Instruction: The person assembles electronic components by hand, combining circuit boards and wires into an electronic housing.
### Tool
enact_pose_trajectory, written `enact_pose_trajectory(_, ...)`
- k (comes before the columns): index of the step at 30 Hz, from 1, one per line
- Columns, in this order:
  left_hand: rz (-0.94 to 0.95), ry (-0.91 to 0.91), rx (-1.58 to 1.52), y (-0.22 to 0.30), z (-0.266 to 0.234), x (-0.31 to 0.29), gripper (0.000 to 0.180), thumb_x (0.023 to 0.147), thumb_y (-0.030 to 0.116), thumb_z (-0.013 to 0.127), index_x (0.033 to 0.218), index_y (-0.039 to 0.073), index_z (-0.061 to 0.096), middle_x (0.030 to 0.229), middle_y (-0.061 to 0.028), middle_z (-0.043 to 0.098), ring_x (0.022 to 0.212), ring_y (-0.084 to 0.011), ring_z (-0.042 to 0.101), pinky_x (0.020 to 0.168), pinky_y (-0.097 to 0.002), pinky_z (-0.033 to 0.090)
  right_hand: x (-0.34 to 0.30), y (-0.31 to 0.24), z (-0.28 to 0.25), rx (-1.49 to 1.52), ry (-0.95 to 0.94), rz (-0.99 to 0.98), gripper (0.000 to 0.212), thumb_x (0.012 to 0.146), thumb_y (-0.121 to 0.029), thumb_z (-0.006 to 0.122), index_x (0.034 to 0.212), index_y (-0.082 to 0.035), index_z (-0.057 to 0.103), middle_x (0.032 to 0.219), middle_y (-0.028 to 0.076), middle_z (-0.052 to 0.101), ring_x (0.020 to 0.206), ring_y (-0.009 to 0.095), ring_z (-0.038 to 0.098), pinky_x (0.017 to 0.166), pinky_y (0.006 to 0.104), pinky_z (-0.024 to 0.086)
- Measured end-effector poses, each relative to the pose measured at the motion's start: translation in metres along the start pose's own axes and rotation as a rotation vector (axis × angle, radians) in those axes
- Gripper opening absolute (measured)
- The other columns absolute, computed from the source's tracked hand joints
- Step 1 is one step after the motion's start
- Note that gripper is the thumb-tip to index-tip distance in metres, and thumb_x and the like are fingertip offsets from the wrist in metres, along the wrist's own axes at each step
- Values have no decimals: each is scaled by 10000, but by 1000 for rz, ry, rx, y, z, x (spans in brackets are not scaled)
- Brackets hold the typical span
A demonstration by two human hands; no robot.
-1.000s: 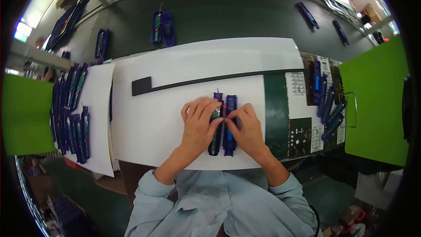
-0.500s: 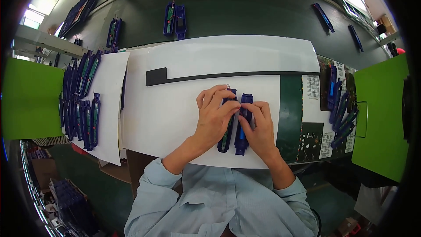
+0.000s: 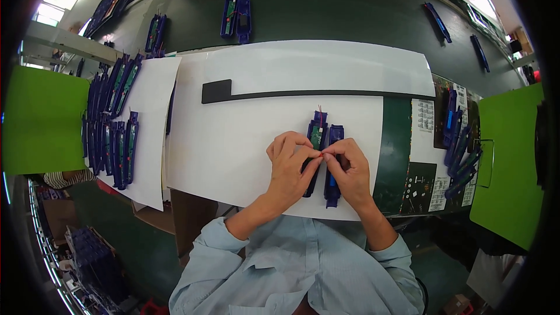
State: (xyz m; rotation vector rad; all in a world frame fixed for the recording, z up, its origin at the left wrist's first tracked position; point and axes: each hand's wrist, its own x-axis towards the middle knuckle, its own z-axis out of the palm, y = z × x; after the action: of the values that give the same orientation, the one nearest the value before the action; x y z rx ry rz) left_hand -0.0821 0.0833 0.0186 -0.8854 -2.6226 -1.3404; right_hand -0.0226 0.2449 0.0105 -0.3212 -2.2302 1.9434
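Note:
Two long narrow blue plastic casing halves lie side by side on the white sheet in front of me. The left casing half (image 3: 317,131) holds a green circuit board, and thin wires stick up from its far end. The right casing half (image 3: 333,193) shows a bright blue part inside. My left hand (image 3: 290,162) is over the left half, thumb and forefinger pinched together. My right hand (image 3: 349,170) pinches from the other side, over the right half. Their fingertips meet between the halves on a small bit of red, which looks like a wire. The fingers hide most of it.
A flat black L-shaped strip (image 3: 217,91) lies across the white sheet (image 3: 233,140). Several blue casings with boards (image 3: 121,146) crowd the left side; more casings (image 3: 458,157) lie at right. An opened casing pair (image 3: 236,18) rests on the dark green bench beyond. Green panels (image 3: 506,163) flank both sides.
Both hands have moved slightly nearer to me along the casings, uncovering the far part of the left half and its board. Their fingertips have come together in a pinch. The view has shifted slightly.

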Motion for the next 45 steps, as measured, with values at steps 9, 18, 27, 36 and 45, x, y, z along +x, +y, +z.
enact_pose_trajectory(9, 51, -42, 244, 13, -10, -42, 249, 840, 25, 756, 1076, 84, 705, 1136, -27, 683, 1108, -213, 625, 1022, -419, 347, 9, -4, 4, -483, -162, -507, 168, 831, 20, 730, 983, -24, 673, 1140, 86, 679, 940, 311, 616, 804, 405, 523)
enact_pose_trajectory(18, 2, -6, 24, 8, -3, -42, 217, 853, -31, 712, 1058, 33, 688, 1130, -82, 685, 1058, -285, 655, 941, -397, 473, 4, -2, 11, -523, -112, -481, 168, 850, 9, 725, 1003, -13, 659, 1173, 109, 648, 922, 321, 619, 784, 411, 531)
enact_pose_trajectory(27, 27, 7, -12, 4, 0, -42, 201, 843, -67, 705, 1025, 17, 688, 1105, -102, 689, 1049, -314, 652, 920, -400, 500, 1, -2, 11, -533, -121, -395, 137, 877, 1, 721, 1004, -8, 669, 1235, 135, 598, 875, 278, 629, 763, 397, 532)
enact_pose_trajectory(36, -230, -69, -80, 5, 0, -43, 591, 795, 18, 822, 1319, 76, 556, 1250, -97, 583, 1046, -265, 594, 936, -394, 419, 18, -21, -6, -398, -305, -197, 94, 889, -19, 719, 978, -22, 686, 1200, 131, 535, 849, 253, 588, 760, 375, 514)
enact_pose_trajectory(45, -192, -34, -27, 9, 7, -44, 618, 768, -12, 832, 1309, 83, 548, 1204, -73, 599, 995, -221, 602, 956, -379, 374, 32, -31, -12, -476, -444, -159, 75, 893, -19, 722, 959, -16, 688, 1071, 106, 514, 851, 260, 584, 747, 371, 510)
